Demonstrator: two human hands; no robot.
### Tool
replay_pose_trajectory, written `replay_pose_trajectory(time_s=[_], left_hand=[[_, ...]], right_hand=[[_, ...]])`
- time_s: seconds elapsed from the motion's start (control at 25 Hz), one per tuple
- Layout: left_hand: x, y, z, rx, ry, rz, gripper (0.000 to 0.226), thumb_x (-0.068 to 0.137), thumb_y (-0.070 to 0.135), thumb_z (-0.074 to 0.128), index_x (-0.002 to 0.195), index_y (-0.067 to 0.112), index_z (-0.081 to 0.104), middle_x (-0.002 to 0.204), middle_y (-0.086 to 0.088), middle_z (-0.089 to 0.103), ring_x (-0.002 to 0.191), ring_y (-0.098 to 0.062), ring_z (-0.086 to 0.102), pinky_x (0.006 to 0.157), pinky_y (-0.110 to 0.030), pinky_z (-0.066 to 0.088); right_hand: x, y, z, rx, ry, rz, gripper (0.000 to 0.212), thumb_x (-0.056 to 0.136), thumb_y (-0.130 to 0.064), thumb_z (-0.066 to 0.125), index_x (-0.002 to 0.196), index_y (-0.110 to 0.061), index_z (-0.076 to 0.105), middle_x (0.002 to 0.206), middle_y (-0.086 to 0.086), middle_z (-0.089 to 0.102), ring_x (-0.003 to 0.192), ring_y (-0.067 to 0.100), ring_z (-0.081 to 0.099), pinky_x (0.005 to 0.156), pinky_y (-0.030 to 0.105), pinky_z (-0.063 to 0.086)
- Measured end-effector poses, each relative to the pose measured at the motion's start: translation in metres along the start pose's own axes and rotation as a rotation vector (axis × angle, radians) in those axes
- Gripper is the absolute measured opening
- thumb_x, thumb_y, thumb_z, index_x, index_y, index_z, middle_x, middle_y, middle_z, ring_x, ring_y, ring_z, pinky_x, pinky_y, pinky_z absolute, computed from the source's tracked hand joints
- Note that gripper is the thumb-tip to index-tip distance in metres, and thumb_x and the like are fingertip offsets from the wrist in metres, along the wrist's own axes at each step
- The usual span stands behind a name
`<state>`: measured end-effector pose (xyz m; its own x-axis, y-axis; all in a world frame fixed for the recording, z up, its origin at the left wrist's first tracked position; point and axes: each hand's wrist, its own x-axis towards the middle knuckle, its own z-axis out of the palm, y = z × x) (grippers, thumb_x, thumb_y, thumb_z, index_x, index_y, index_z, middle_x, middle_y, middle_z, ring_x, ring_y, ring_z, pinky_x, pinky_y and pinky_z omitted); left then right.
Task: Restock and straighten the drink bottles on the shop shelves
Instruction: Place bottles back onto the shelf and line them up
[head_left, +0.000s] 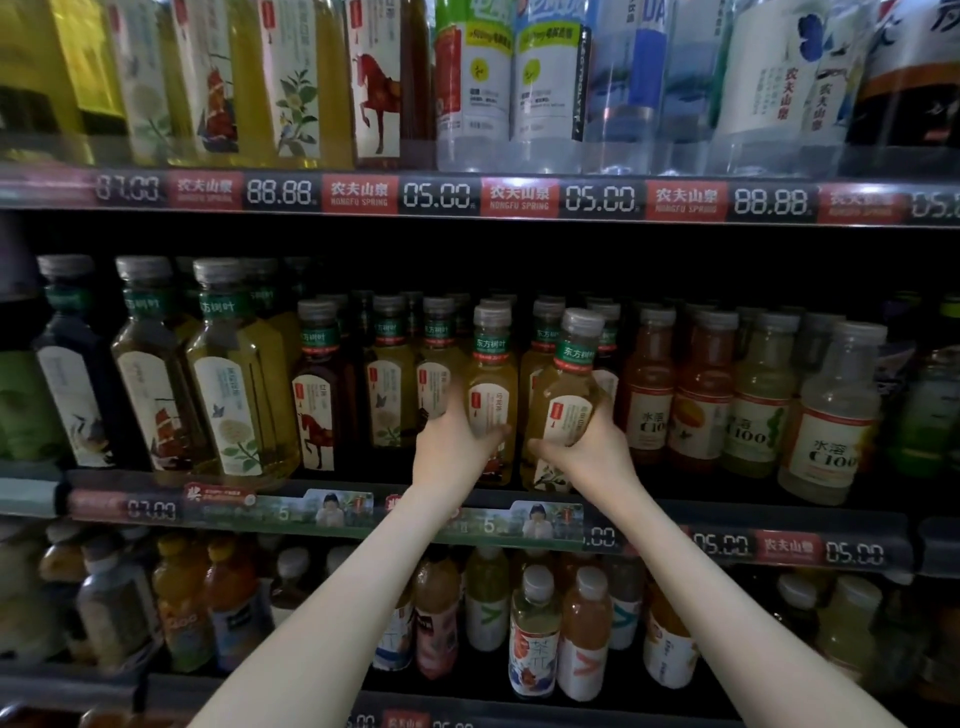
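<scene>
On the middle shelf (727, 512) my left hand (452, 441) grips a small yellow tea bottle (491, 379) with a grey cap and green neck band; it stands upright in the front row. Right beside it my right hand (582, 449) grips a like yellow tea bottle (566, 389), which leans to the right with its cap toward the orange bottles. Both hands wrap the lower halves of their bottles, hiding part of the labels. More small tea bottles (392, 384) stand in rows just left of my hands.
Larger tea bottles (234, 374) fill the shelf's left part; orange and pale C100 bottles (826, 415) stand to the right. The upper shelf (467, 195) carries tall tea and water bottles. The lower shelf holds juice bottles (535, 634) under my forearms.
</scene>
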<state>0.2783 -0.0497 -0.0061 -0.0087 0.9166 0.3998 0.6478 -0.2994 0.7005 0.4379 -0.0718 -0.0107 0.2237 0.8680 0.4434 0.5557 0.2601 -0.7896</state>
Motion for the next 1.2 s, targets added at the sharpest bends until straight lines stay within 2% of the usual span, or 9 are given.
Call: replay_pose_trajectory(time_s=[0.16,0.32,0.44,0.52,0.64,0.8,0.92,1.04,1.2], left_hand=[[0.000,-0.005,0.007,-0.020,0.031,0.013,0.086,0.085,0.048,0.062,0.149,0.028,0.009,0.129,-0.010,0.057,0.113,-0.036,0.058,0.088,-0.043,0.052],[-0.006,-0.003,0.017,-0.007,0.072,0.008,0.082,0.088,0.044,0.059,0.149,0.024,0.008,0.124,-0.013,0.060,0.107,-0.034,0.061,0.082,-0.040,0.052],[-0.014,0.004,0.024,-0.026,0.124,0.012,0.085,0.090,0.035,0.060,0.151,0.013,0.004,0.143,-0.019,0.040,0.125,-0.036,0.047,0.093,-0.041,0.045],[-0.020,0.016,0.033,-0.018,0.244,0.163,0.087,0.088,0.030,0.062,0.151,0.008,0.005,0.152,-0.023,0.021,0.138,-0.040,0.025,0.108,-0.048,0.031],[-0.034,0.037,0.058,-0.049,0.338,0.539,0.062,0.087,0.013,0.062,0.142,0.002,0.035,0.142,-0.027,0.036,0.133,-0.043,0.031,0.108,-0.054,0.033],[-0.075,0.066,0.097,-0.182,0.201,0.770,0.041,0.085,-0.003,0.060,0.125,0.003,0.057,0.122,-0.013,0.061,0.118,-0.026,0.054,0.104,-0.039,0.042],[-0.102,0.088,0.118,-0.235,0.060,0.762,0.037,0.087,0.004,0.060,0.124,0.006,0.058,0.119,-0.006,0.062,0.111,-0.019,0.057,0.097,-0.028,0.044],[-0.126,0.122,0.141,-0.230,-0.024,0.743,0.037,0.088,0.006,0.061,0.124,0.008,0.058,0.120,-0.005,0.061,0.110,-0.020,0.059,0.089,-0.030,0.048],[-0.177,0.185,0.183,-0.195,-0.117,0.692,0.041,0.092,0.016,0.057,0.132,0.012,0.052,0.129,-0.003,0.056,0.117,-0.019,0.054,0.088,-0.029,0.046]], right_hand=[[0.004,-0.002,0.012,-0.023,-0.051,-0.039,0.065,0.077,-0.019,0.077,0.127,-0.021,0.035,0.113,-0.007,0.054,0.109,0.012,0.054,0.077,0.013,0.041],[0.002,0.001,0.008,-0.020,-0.128,0.047,0.068,0.084,-0.024,0.070,0.140,-0.016,0.031,0.135,0.002,0.051,0.125,0.017,0.048,0.092,0.023,0.039],[-0.013,0.006,-0.001,-0.113,-0.070,-0.034,0.064,0.089,-0.028,0.065,0.143,-0.018,0.033,0.140,0.002,0.048,0.128,0.017,0.046,0.097,0.021,0.035],[-0.027,0.012,-0.015,-0.213,0.022,-0.092,0.060,0.092,-0.024,0.060,0.145,-0.016,0.033,0.142,0.004,0.045,0.130,0.017,0.042,0.099,0.017,0.030],[-0.045,0.025,-0.043,-0.279,0.133,-0.100,0.047,0.096,-0.021,0.054,0.140,-0.014,0.040,0.140,0.003,0.046,0.129,0.015,0.043,0.107,0.027,0.037],[-0.076,0.041,-0.095,-0.351,0.255,-0.100,0.037,0.095,-0.018,0.055,0.131,-0.012,0.050,0.127,0.001,0.056,0.119,0.011,0.051,0.100,0.032,0.046],[-0.098,0.048,-0.135,-0.406,0.311,-0.101,0.032,0.094,-0.016,0.056,0.126,-0.013,0.054,0.121,0.000,0.058,0.116,0.011,0.053,0.099,0.025,0.043],[-0.122,0.056,-0.187,-0.448,0.353,-0.080,0.034,0.095,-0.018,0.056,0.128,-0.014,0.053,0.124,-0.002,0.057,0.118,0.009,0.050,0.096,0.015,0.037],[-0.163,0.077,-0.281,-0.496,0.405,-0.076,0.034,0.095,-0.020,0.055,0.128,-0.016,0.052,0.119,-0.007,0.055,0.110,0.003,0.050,0.092,0.014,0.040]])
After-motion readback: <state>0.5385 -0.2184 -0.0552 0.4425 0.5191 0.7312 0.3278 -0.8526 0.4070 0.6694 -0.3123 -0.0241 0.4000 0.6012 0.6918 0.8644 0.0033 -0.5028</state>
